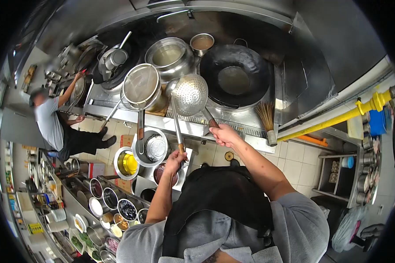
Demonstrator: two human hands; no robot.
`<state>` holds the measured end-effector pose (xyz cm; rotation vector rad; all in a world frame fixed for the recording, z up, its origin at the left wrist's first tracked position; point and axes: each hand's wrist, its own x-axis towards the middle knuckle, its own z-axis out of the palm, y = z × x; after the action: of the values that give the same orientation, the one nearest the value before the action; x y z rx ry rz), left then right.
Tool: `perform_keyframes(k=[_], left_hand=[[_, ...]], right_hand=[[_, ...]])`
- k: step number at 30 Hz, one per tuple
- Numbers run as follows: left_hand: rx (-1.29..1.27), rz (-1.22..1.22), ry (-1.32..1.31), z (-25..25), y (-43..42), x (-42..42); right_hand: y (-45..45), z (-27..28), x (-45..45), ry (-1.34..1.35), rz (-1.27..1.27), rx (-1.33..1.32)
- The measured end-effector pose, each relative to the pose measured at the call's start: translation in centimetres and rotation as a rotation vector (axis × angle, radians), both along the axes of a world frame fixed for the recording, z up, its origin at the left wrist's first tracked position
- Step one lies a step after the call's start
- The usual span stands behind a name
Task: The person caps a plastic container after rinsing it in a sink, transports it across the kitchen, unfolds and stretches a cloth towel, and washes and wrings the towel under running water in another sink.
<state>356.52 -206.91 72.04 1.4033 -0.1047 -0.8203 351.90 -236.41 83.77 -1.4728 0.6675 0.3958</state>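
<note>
My right hand (225, 135) is closed around the wooden grip of a large perforated skimmer (190, 95), whose round bowl is raised over the stove's front edge. In my left hand (175, 162) is the wooden handle end of a long metal ladle (176, 114). The ladle's head lies beside the skimmer's left rim; whether they touch, I cannot tell. Just right of the skimmer sits a black wok (254, 90) with some liquid at its bottom. Left of the ladle, a round mesh strainer (141, 84) rests on top of a metal pot.
Behind stand a large steel pot (151, 56) and a smaller pot of brownish liquid (202, 42). A bamboo brush (266, 120) leans at the stove's right. A bowl of yellow oil (128, 164) and several ingredient containers are at lower left. Another person (50, 116) works at the far left.
</note>
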Motion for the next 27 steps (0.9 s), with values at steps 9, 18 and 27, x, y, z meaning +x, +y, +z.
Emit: perform_keyframes(k=[9,18,27], left_hand=[[0.094,-0.082,-0.179,3.3,-3.9,-2.1],[0.227,-0.369,-0.398,4.9,-16.4,8.1],[0.632,-0.484,-0.606,0.2,-20.9,16.5]], right_hand=[[-7.0,2.8,-5.8,-0.148,-0.266,0.302],[-20.0,-2.5,-2.9,-0.171,-0.266,0.471],[-25.4,-6.8,0.8,-0.058,-0.232,0.521]])
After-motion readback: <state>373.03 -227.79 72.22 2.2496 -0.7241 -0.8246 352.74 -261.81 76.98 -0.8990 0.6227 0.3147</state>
